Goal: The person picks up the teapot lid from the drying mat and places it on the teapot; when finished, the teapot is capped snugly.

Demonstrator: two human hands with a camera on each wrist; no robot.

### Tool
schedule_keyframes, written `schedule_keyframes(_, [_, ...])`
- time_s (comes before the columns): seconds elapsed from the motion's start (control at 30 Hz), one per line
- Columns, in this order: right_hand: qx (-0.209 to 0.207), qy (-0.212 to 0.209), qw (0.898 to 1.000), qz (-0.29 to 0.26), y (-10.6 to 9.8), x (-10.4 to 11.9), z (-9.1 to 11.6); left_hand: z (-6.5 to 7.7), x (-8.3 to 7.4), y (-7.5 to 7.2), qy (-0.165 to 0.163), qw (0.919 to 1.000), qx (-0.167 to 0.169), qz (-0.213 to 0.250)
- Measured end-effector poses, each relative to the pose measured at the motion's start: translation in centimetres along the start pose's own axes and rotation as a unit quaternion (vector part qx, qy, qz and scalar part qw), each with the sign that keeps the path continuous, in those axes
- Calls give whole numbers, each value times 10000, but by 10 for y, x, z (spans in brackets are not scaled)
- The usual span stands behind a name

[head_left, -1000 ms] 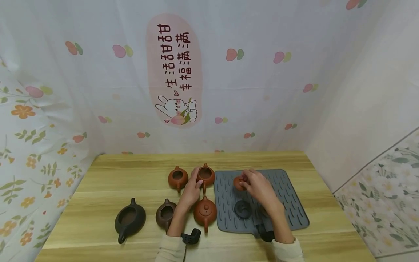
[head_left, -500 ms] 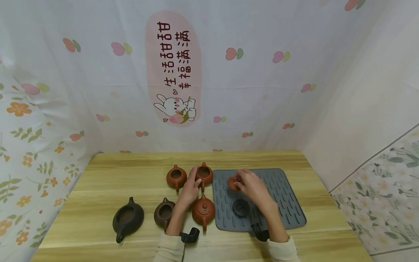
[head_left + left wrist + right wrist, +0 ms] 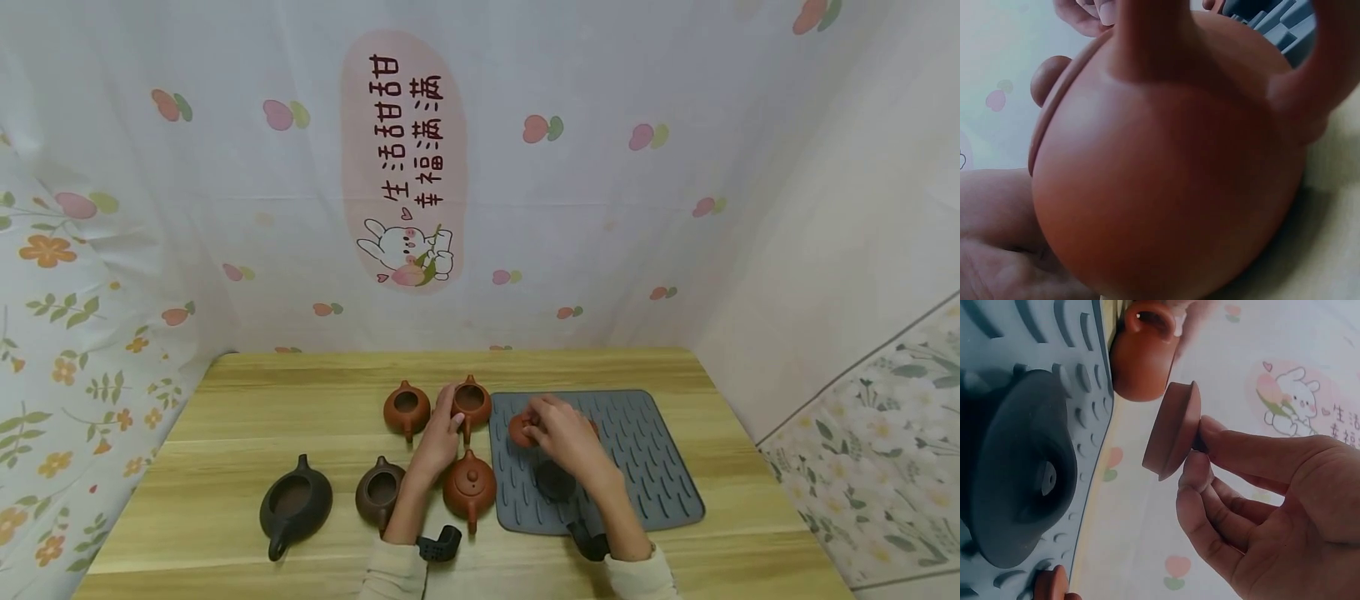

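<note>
Flowered cloth [image 3: 585, 242] hangs behind a wooden table [image 3: 300, 392], on which a grey ribbed mat [image 3: 645, 467] lies; above the left part of this mat, the right hand [image 3: 566, 433] carries a small reddish lid [image 3: 1172, 431], thumb and fingertips pinched together on its knob, with the underside facing down, slightly tilted; a dark lid [image 3: 555, 482] and another reddish lid [image 3: 1050, 584] rest on the mat below.

The left hand [image 3: 437, 437] touches the left side of a lidless reddish teapot [image 3: 471, 400], just beside the mat; whether its fingers grip the pot, I cannot tell; nearby stand a lidded teapot [image 3: 470, 492] and three lidless ones, reddish [image 3: 407, 408], brown [image 3: 380, 492] and black [image 3: 296, 504].

As I judge, the step in hand is to bring the lid towards the touched pot; the next move calls for levelling it over the mouth, while the pot is steadied.
</note>
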State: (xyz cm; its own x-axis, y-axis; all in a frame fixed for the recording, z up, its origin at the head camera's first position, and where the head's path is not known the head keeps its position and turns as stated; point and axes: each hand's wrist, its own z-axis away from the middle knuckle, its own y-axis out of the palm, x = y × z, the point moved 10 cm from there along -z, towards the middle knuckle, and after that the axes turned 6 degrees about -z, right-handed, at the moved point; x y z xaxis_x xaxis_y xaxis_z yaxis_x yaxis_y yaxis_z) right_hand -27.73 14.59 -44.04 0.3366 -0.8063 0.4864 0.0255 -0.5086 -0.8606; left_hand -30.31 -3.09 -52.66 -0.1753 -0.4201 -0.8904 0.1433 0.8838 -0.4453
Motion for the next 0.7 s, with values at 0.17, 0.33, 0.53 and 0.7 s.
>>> schedule_keyframes(0.17, [-59,32,10000,26,-1,0,0,-1,1,0,-66,10000,6,-39])
schedule_keyframes(0.33, [-13,-90,10000,25,6,6,-8,-3,3,0,-17,10000,-56,-27])
schedule_keyframes(0.53, [170,-215,9996,36,12,19,-21,-1,6,1,140,9997,-109,157])
schedule_keyframes(0.7, [296,-171,9994,-23,13,24,-29,-1,4,1,185,9997,-113,81])
